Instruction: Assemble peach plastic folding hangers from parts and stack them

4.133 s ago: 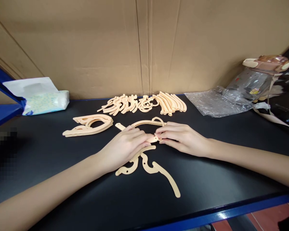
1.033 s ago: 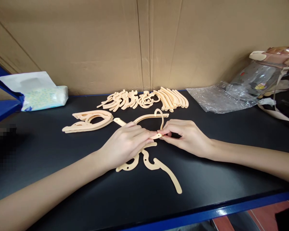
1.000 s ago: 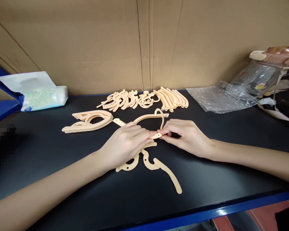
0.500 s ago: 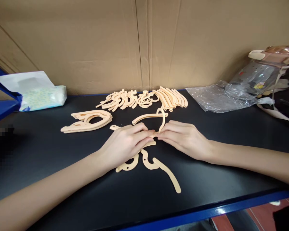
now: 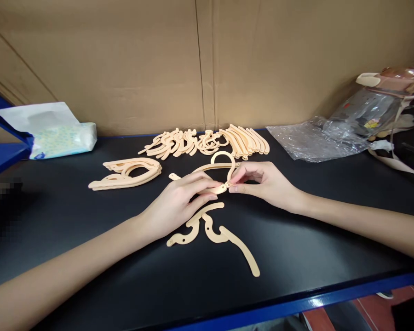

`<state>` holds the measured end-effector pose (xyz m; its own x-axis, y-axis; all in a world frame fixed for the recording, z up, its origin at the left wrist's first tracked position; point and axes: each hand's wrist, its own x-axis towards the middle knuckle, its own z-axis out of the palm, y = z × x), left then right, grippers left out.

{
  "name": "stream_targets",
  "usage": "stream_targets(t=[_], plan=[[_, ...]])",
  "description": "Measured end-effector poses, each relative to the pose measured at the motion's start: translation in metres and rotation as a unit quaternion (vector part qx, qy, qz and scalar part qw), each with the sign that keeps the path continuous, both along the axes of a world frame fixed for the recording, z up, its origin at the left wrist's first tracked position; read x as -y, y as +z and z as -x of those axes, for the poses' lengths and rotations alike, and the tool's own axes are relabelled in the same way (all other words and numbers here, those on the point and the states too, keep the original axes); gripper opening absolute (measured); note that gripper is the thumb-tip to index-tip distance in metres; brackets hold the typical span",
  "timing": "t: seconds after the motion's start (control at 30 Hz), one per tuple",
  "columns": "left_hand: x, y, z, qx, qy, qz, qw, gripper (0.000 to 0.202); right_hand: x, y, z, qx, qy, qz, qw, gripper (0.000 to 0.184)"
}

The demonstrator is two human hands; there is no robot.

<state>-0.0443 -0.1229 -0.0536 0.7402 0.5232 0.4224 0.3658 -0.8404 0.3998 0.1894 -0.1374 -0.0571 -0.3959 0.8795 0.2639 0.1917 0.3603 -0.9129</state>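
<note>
My left hand [image 5: 179, 202] is closed on a peach plastic hanger arm [image 5: 174, 176], its far end poking out past my fingers. My right hand [image 5: 262, 183] pinches a peach hook piece [image 5: 222, 158] whose loop stands up behind my fingertips. Both hands meet at a joint between the two pieces, a little above the black table [image 5: 89, 257]. Just below my hands two loose curved hanger pieces [image 5: 214, 232] lie flat on the table.
A stack of folded peach hangers [image 5: 126, 173] lies to the left. A row of several loose hanger parts [image 5: 207, 142] lies by the cardboard wall. A tissue pack [image 5: 60, 138] sits far left. Clear plastic bag [image 5: 313, 140] and bottle [image 5: 372, 108] at right.
Both hands have lifted slightly with the joined pieces. The hook loop has swung up and back, and the arm's far end shows further left of my left fingers.
</note>
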Motion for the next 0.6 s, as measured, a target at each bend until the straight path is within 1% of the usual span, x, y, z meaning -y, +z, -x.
stream_targets(t=[0.13, 0.27, 0.6], plan=[[0.0013, -0.0010, 0.0004, -0.002, -0.009, 0.008, 1.000, 0.019, -0.0031, -0.0001, -0.0004, -0.026, 0.029, 0.055, 0.998, 0.024], [0.0019, -0.0006, 0.0002, 0.007, -0.006, 0.007, 1.000, 0.018, -0.0052, 0.0020, -0.0005, -0.052, 0.035, 0.099, 0.993, 0.022], [0.0022, -0.0019, 0.0008, 0.002, -0.008, 0.006, 1.000, 0.016, -0.0066, 0.0010, -0.0012, -0.047, 0.048, 0.105, 0.992, 0.021]])
